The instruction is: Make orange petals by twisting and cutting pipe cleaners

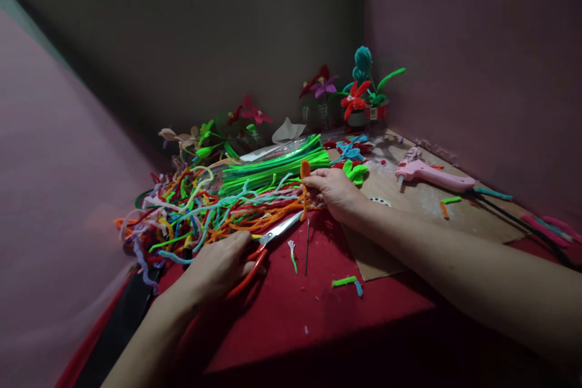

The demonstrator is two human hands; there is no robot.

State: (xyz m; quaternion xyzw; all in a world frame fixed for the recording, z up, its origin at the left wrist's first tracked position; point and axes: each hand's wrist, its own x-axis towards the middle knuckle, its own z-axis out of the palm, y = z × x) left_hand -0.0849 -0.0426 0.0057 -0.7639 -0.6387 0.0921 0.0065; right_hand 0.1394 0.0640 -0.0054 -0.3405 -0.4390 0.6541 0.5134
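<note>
My left hand (225, 264) is closed on a pair of scissors (264, 250) with orange-red handles. Their blades point up and to the right, the tips close to the lower end of an orange pipe cleaner (305, 171). That pipe cleaner, bent into a narrow petal-like loop, is pinched upright in my right hand (334, 191). Below it a thin dark stem or wire (308, 248) shows; whether it joins the orange piece I cannot tell. A small white-and-green piece (292, 256) lies on the red cloth beside the scissors.
Loose coloured pipe cleaners (182, 212) heap up at the left, beside a green bundle (273, 167). A pink glue gun (431, 174) rests on a cardboard sheet (477, 218) at the right. Pipe-cleaner flowers (356, 99) stand along the back wall. Green and blue scraps (345, 282) lie in front.
</note>
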